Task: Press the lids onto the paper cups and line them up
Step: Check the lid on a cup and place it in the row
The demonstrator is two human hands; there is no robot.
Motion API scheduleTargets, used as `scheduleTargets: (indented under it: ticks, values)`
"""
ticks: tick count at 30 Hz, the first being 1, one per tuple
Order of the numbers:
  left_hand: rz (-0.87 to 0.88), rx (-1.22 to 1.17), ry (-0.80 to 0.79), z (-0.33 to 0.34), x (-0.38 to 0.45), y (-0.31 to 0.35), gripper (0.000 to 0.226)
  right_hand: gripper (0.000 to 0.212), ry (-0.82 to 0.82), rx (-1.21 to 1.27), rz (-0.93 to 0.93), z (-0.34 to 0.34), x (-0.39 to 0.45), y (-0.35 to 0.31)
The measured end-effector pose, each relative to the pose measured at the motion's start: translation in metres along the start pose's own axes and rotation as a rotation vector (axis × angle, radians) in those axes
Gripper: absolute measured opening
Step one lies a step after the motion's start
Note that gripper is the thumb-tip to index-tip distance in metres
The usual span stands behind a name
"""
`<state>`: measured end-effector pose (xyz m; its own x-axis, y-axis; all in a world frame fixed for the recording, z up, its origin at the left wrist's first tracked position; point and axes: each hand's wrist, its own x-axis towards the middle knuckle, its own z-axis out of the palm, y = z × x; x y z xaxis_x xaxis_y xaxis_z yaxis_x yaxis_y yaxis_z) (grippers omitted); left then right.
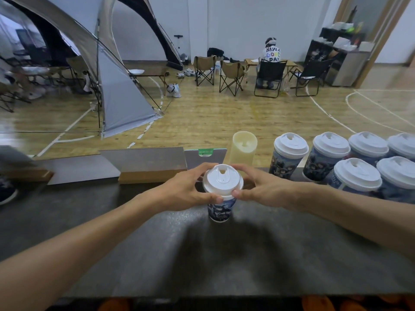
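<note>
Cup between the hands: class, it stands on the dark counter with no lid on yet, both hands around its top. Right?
Not quite. The head view shows the cup already wearing a white lid; the rest holds: dark counter, left hand and right hand around its top.

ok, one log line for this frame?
step: pressing lid onto cup | left hand, right hand: both on lid rim | lidded cups: grouped right

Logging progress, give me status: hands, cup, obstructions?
Left hand and right hand grip white plastic lid on blue printed paper cup. Six lidded cups right. Path clear.
</note>
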<state>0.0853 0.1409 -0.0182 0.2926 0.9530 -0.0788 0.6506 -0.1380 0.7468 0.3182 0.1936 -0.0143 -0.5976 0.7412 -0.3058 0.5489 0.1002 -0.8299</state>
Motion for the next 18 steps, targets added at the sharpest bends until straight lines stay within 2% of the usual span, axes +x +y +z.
scheduleTargets:
  ticks: [2,3,5,7,11,18]
  values:
    - [-0.015,-0.037,-0.017,-0.001,-0.001,0.005,0.076,0.066,-0.014,-0.071,-0.059,-0.002,-0.006,-0.007]
    - [-0.028,-0.073,-0.040,-0.001,-0.002,0.007,0.076,0.062,-0.011,-0.194,-0.106,-0.004,-0.009,-0.011]
    - [-0.066,-0.187,-0.094,0.003,-0.004,0.009,0.081,0.071,0.016,-0.644,-0.168,-0.009,-0.010,-0.016]
    - [-0.105,-0.288,-0.101,0.011,-0.005,0.011,0.092,0.086,0.030,-0.941,-0.108,-0.008,-0.011,-0.015]
    - [-0.154,-0.490,-0.014,0.025,-0.005,0.012,0.099,0.095,0.032,-1.023,-0.100,-0.002,-0.009,-0.007]
    - [-0.124,-0.637,0.093,0.038,-0.005,0.004,0.083,0.095,-0.009,-1.034,-0.083,-0.002,-0.007,-0.006]
